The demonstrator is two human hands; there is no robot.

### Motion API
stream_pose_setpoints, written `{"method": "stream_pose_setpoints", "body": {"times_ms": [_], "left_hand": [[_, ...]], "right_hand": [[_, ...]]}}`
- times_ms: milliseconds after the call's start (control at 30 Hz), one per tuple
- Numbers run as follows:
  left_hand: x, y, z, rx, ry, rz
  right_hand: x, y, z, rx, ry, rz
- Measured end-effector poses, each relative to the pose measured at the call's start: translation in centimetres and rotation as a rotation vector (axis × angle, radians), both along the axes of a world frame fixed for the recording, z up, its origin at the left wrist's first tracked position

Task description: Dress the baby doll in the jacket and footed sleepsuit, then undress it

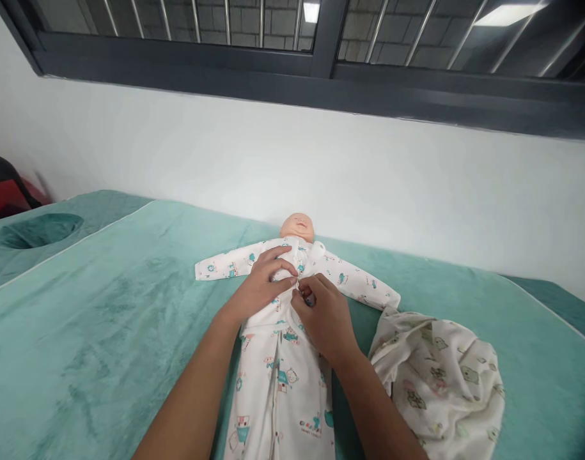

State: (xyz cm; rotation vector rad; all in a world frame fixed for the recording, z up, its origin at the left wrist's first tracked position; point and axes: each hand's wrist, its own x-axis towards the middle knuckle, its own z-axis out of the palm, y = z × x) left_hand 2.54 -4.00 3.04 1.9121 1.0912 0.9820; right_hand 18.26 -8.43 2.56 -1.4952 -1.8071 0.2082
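A baby doll (296, 227) lies on its back with its head toward the wall. It wears a white printed baby shirt (359, 281), both sleeves stretched out sideways, and matching trousers (292, 390). At the middle of the chest, my left hand (266, 281) pinches the shirt's front edge between thumb and index finger, its other fingers resting on the cloth. My right hand (325, 313) meets it there from the other side, fingers curled and pinched on the shirt front. The small fastening between the fingertips is mostly hidden.
Green velvety cover (105, 332) spreads beneath the doll, with a round face hole (40, 230) at the far left. A crumpled printed cloth (440, 383) lies at right, by the sleeve end. Behind rise a white wall (225, 153) and a dark-framed barred window (177, 57).
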Motion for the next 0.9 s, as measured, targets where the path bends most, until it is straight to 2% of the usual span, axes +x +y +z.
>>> {"method": "stream_pose_setpoints", "body": {"times_ms": [267, 900], "left_hand": [[0.0, 0.0, 0.0, 0.045, 0.030, 0.004], [0.3, 0.0, 0.3, 0.090, 0.147, 0.001]], "right_hand": [[1.6, 0.4, 0.6, -0.130, 0.227, 0.208], [1.0, 1.0, -0.5, -0.031, 0.102, 0.076]]}}
